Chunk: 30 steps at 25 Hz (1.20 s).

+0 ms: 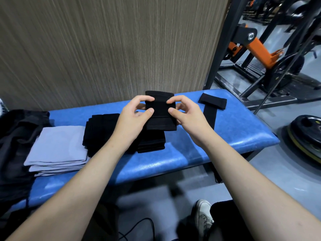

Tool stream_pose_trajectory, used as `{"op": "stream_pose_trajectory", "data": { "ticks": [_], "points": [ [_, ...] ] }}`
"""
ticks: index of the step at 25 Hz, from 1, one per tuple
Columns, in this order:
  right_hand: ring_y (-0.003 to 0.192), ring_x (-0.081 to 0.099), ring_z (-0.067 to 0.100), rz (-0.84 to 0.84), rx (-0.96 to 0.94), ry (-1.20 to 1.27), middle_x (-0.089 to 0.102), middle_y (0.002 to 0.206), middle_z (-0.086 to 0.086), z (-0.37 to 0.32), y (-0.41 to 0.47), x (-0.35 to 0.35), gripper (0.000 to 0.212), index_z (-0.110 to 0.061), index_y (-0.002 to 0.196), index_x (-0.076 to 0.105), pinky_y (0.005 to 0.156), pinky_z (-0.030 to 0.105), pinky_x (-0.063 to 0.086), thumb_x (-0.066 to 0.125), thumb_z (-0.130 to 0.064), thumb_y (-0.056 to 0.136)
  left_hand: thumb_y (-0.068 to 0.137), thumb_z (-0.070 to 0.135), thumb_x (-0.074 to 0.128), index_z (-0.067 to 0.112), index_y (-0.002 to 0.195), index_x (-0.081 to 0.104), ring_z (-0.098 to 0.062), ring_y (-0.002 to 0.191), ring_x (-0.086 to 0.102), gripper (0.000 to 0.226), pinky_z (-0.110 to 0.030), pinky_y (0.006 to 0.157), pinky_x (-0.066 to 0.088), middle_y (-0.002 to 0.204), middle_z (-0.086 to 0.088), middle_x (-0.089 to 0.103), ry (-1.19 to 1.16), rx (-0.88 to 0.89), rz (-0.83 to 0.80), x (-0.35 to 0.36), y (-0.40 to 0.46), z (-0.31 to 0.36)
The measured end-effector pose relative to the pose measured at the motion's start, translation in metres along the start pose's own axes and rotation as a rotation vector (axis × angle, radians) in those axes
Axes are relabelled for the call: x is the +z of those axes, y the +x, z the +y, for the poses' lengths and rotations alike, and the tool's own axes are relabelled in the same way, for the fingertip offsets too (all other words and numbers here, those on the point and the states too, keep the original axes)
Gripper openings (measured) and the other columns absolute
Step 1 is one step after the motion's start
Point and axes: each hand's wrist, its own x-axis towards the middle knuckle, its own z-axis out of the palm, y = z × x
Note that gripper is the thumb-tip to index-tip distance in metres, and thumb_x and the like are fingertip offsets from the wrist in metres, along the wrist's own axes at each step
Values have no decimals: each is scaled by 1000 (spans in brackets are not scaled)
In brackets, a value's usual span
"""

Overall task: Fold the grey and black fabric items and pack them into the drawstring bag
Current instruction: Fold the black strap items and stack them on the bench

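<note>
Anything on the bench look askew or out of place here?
One thing: the black strap at the bench's right end is half folded, its tail trailing toward the front edge. The grey stack and black stack lie tidy.

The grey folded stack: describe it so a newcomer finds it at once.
Start at the blue padded bench against the wood-grain wall. Toward its left end lies the grey folded stack, between a dark crumpled bag and a black folded pile. It is the only pale fabric there.
</note>
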Motion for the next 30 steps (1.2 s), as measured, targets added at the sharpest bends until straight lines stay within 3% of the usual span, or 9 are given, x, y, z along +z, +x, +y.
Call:
{"op": "stream_pose_trajectory", "data": {
  "ticks": [4, 7, 9, 13, 17, 21, 24, 30],
  "points": [
    [61, 50, 17, -57, 84, -38, 47, 92, 8, 3, 6, 9, 21, -18, 109, 67, 57, 30, 47, 68, -9, 91, 91, 22, 68, 36, 101, 69, -31, 81, 66, 17, -42, 83, 56, 101, -4, 66, 139, -23, 30, -13, -1, -3],
    [62, 48, 15, -93, 62, -198, 50, 88, 4, 4, 8, 15, 22, -22, 108, 67, 59, 25, 44, 72, -14, 88, 89, 30, 69, 37, 100, 68, -7, 72, 57, 13, -26, 82, 44, 88, 6, 63, 371, -4, 50, -21, -2, -11],
    [64, 48, 13, -121, 59, -306, 51, 85, 1, 8, 9, 18, 23, -23, 108, 67, 63, 22, 43, 75, -18, 87, 88, 37, 69, 39, 101, 66, -3, 85, 55, 14, -29, 99, 30, 87, 11, 64, 541, -2, 71, -24, -2, -16],
    [63, 48, 5, -171, 53, -489, 51, 81, -9, 18, 9, 22, 27, -23, 111, 66, 63, 17, 39, 76, -20, 86, 87, 42, 68, 42, 108, 64, -16, 110, 52, 22, -40, 118, 7, 91, 13, 64, 788, 23, 26, -26, -2, -25],
    [68, 46, 1, -233, -28, -612, 49, 90, -4, 26, 9, 25, 33, -21, 116, 65, 70, 21, 37, 77, -19, 85, 89, 45, 64, 41, 113, 63, -20, 119, 47, 25, -48, 120, -2, 98, 11, 62, 950, 39, -15, -24, -4, -29],
    [74, 44, -3, -236, -70, -625, 41, 97, -2, 30, 10, 25, 35, -24, 119, 66, 82, 18, 37, 77, -22, 86, 87, 43, 66, 40, 111, 66, -20, 124, 37, 24, -48, 121, -3, 113, 11, 51, 1009, 139, 30, -24, -5, -33],
    [75, 44, -5, -204, -116, -634, 42, 100, -1, 31, 10, 22, 31, -27, 117, 67, 86, 21, 40, 75, -25, 88, 89, 40, 64, 41, 109, 67, -18, 123, 38, 21, -47, 121, -1, 111, 13, 51, 972, 188, 43, -24, -5, -33],
    [75, 49, 0, -267, -144, -731, 48, 102, 0, 31, 6, 17, 35, -29, 123, 64, 88, 29, 46, 73, -31, 89, 92, 44, 59, 43, 107, 66, -18, 123, 41, 17, -49, 121, -3, 108, 13, 54, 1011, 114, -8, -20, -3, -33]
  ]
}}
